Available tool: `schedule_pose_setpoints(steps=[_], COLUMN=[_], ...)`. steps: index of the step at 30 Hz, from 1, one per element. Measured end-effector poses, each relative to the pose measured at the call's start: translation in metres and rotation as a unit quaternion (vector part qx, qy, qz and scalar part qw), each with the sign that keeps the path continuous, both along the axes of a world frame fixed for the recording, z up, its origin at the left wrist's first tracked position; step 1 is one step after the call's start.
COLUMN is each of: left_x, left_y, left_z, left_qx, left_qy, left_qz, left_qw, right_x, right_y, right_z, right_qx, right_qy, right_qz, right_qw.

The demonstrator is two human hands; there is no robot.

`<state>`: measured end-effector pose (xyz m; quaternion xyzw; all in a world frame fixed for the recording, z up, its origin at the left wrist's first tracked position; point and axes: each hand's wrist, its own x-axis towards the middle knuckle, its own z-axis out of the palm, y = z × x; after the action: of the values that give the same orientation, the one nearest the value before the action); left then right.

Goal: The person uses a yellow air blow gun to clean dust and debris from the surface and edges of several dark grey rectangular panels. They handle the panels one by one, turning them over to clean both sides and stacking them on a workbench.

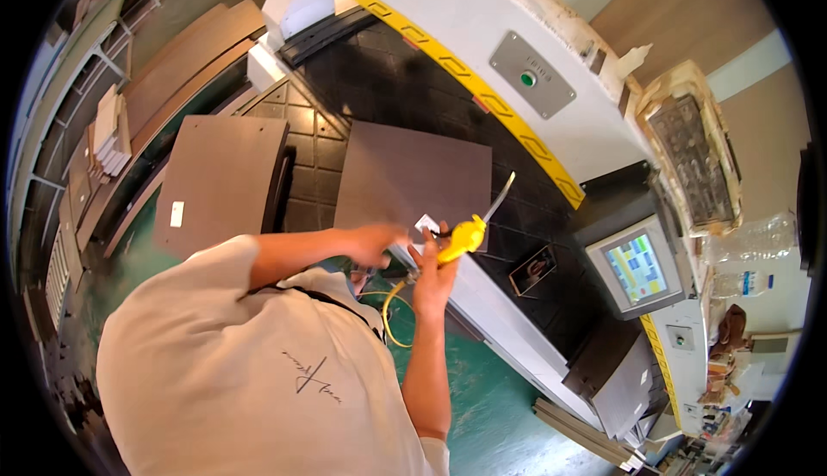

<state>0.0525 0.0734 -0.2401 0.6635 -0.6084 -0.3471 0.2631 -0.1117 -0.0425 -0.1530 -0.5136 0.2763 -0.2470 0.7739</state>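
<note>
My right hand [433,273] is closed around a yellow air blow gun [465,239]. Its thin nozzle points up and to the right, and a yellow coiled hose [387,321] hangs below the hand. My left hand [375,243] is beside it on the left, over the near edge of a dark brown panel [418,166]; motion smears its fingers. This panel lies flat on the black machine bed. A small white label [426,224] shows near the panel's front edge, next to the gun.
Another brown panel [220,170] lies at the left. A phone-like dark rectangle [534,270] rests on the bed at the right. Beyond are a control screen [638,267], a white machine beam [465,19] with a yellow strip, and plastic bottles [741,283]. Stacked boards [194,54] stand far left.
</note>
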Motion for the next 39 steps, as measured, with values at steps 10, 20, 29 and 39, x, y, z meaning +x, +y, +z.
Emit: schedule_pose_setpoints(steps=[10, 20, 29, 39], left_x=[0.047, 0.056, 0.075, 0.079], left_y=[0.088, 0.114, 0.09, 0.087], left_z=[0.095, 0.007, 0.0, -0.004], left_qx=[-0.138, 0.105, 0.202, 0.209], left_qy=[0.598, 0.199, 0.27, 0.352], left_qz=[0.399, 0.559, 0.52, 0.558], left_qw=[0.681, 0.798, 0.785, 0.722], right_x=[0.135, 0.148, 0.253, 0.207], right_y=[-0.196, -0.153, -0.024, -0.239], right_z=[0.281, 0.2, -0.11, -0.148], right_qx=[-0.845, -0.705, -0.51, -0.547], right_qy=[0.263, 0.08, 0.269, 0.405], right_qz=[-0.112, -0.179, 0.172, -0.146], right_qw=[0.452, 0.682, 0.799, 0.718])
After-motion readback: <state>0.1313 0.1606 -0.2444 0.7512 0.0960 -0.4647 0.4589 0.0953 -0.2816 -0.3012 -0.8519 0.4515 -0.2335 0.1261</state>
